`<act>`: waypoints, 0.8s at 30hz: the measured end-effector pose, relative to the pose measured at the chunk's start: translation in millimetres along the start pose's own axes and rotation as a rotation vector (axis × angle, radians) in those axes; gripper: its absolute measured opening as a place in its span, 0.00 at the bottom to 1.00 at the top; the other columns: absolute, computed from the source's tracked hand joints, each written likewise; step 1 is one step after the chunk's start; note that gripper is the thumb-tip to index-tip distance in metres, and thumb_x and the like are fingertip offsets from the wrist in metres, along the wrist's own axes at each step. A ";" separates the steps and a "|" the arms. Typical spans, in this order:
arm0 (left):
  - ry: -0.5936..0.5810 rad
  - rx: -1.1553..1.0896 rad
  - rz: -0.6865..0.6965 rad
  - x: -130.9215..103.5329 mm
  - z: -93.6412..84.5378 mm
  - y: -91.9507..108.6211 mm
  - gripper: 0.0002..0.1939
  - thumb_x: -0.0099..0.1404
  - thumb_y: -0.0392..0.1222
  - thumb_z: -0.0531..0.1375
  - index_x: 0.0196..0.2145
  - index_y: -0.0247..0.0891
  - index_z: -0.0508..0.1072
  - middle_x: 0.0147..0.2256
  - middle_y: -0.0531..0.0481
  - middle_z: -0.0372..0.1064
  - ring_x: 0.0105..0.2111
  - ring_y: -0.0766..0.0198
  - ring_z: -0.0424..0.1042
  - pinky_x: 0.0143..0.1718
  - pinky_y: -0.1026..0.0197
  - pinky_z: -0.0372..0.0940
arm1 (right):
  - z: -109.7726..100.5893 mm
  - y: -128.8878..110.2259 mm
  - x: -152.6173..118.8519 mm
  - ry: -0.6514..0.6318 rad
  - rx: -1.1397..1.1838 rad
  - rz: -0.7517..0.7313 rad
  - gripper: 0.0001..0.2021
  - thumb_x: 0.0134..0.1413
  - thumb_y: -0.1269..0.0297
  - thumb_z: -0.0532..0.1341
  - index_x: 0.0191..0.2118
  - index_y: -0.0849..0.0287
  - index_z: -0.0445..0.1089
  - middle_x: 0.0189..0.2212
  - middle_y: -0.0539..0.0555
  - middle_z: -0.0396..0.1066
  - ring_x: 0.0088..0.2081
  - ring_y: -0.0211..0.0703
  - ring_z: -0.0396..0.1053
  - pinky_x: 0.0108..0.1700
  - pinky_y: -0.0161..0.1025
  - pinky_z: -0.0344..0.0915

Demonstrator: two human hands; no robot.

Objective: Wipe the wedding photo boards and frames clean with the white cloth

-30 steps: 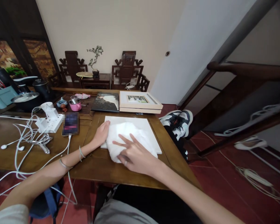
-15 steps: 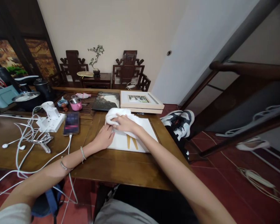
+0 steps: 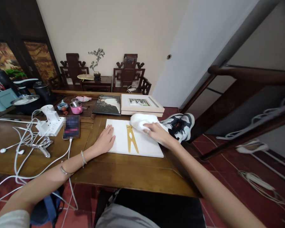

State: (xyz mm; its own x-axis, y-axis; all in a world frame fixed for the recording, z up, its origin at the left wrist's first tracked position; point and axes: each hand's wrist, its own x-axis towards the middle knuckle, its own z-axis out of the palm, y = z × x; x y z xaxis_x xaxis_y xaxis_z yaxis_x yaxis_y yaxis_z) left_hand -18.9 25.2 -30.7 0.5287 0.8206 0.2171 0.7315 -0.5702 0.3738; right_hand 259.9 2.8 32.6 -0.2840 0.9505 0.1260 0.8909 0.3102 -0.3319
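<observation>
A flat white board (image 3: 120,139) lies on the wooden table, with a gold forked, clothespin-like shape (image 3: 132,141) on its face. My left hand (image 3: 105,139) rests flat on the board's left edge, fingers stretched out and holding nothing. Bunched in my right hand (image 3: 158,133) is a white cloth (image 3: 142,122), pressed over the board's upper right part. My fingers are closed on the cloth, and it hides that corner of the board.
Behind the board lie a dark picture panel (image 3: 106,105) and stacked pale frames (image 3: 154,109). To the left are a phone (image 3: 71,127), a white power strip (image 3: 54,126) with tangled cables, and a pink cup (image 3: 76,108). Sneakers (image 3: 186,125) sit beyond the table's right edge.
My right hand has moved the white cloth rightward across the board, uncovering the top of the gold shape. The left hand stays at the left edge.
</observation>
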 end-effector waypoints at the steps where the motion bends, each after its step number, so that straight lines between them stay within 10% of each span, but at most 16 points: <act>1: -0.003 0.002 -0.004 0.1 0.1 0.2 0.27 0.69 0.42 0.45 0.61 0.23 0.55 0.65 0.30 0.46 0.67 0.51 0.42 0.65 0.48 0.45 | 0.7 0.7 -16.8 -0.009 0.004 -0.012 0.16 0.56 0.65 0.49 0.38 0.60 0.73 0.41 0.59 0.76 0.48 0.57 0.70 0.57 0.52 0.55; 9: 0.018 0.005 -0.015 0.4 3.4 1.6 0.26 0.69 0.42 0.44 0.61 0.24 0.55 0.65 0.30 0.46 0.67 0.51 0.42 0.65 0.47 0.44 | -7.7 -10.5 -120.3 -0.176 0.086 -0.004 0.13 0.53 0.58 0.53 0.38 0.51 0.73 0.57 0.54 0.66 0.61 0.59 0.57 0.60 0.55 0.56; 19: 0.019 -0.006 0.001 0.1 2.8 -1.3 0.26 0.69 0.42 0.44 0.61 0.25 0.55 0.65 0.29 0.46 0.67 0.51 0.42 0.65 0.45 0.45 | 3.6 16.8 8.0 -0.035 0.013 -0.015 0.17 0.57 0.62 0.48 0.42 0.58 0.72 0.40 0.57 0.76 0.48 0.55 0.69 0.60 0.54 0.52; 24: 0.019 -0.015 -0.014 -0.3 2.2 0.7 0.26 0.69 0.42 0.45 0.61 0.25 0.55 0.65 0.29 0.46 0.67 0.51 0.42 0.65 0.46 0.46 | 0.9 9.1 -7.2 -0.037 0.001 -0.069 0.16 0.55 0.64 0.48 0.40 0.59 0.72 0.35 0.56 0.77 0.42 0.54 0.72 0.61 0.56 0.48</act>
State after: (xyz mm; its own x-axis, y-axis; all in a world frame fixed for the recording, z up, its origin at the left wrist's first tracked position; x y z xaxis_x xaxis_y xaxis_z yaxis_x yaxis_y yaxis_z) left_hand -17.5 24.5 -32.5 0.5103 0.8289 0.2290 0.7321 -0.5584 0.3902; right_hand 269.8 -1.1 27.8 -0.3574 0.9270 0.1140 0.8686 0.3747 -0.3241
